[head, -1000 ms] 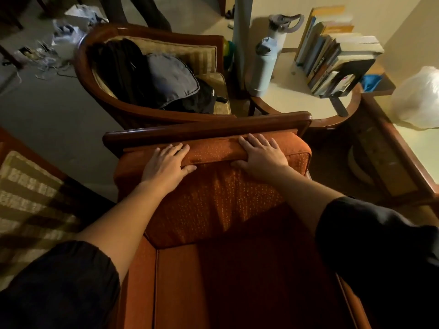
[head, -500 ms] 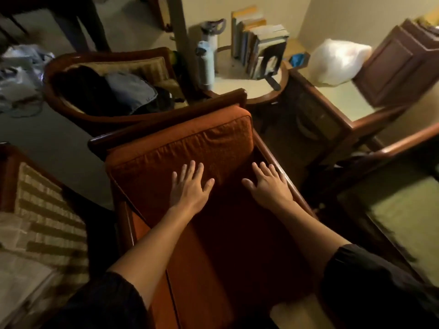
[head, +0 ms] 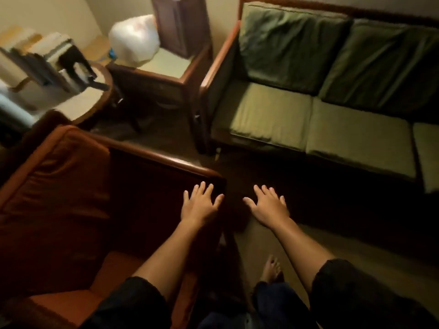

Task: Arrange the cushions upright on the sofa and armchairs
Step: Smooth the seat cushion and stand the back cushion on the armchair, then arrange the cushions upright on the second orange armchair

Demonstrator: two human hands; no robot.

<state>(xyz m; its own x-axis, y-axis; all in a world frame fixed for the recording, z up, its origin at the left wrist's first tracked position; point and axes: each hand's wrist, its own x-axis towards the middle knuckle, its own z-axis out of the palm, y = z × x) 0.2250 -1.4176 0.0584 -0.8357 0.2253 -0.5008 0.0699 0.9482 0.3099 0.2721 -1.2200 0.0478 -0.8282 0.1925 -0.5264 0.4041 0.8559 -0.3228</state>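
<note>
A: What is the room showing?

B: Dim, warm light is falling on a carpeted floor (head: pixel 273 238). A green sofa (head: pixel 308 119) with a wooden frame is standing at the upper right, and an orange armchair (head: pixel 71 210) is filling the lower left.

A: And the cushions?

B: The orange back cushion (head: pixel 57 186) is standing upright against the armchair's back, its fabric creasing near the top. Two dark green back cushions (head: pixel 292 48) are leaning upright along the sofa's back, wrinkled and soft-looking, above flatter, paler green seat cushions (head: pixel 351 136).

A: The hands?

B: Both are hanging empty with fingers spread. The left hand (head: pixel 199 203) is hovering at the end of the armchair's glossy, rounded wooden armrest (head: pixel 166 160); whether it is touching, I cannot tell. The right hand (head: pixel 268 205) is hanging over the floor, between armchair and sofa.

A: Anything else?

B: A round worktop (head: pixel 88 103) at the upper left is carrying blurred books (head: pixel 42 58). A square side worktop (head: pixel 171 67) is holding a white plastic bag (head: pixel 135 39). No writing is readable.
</note>
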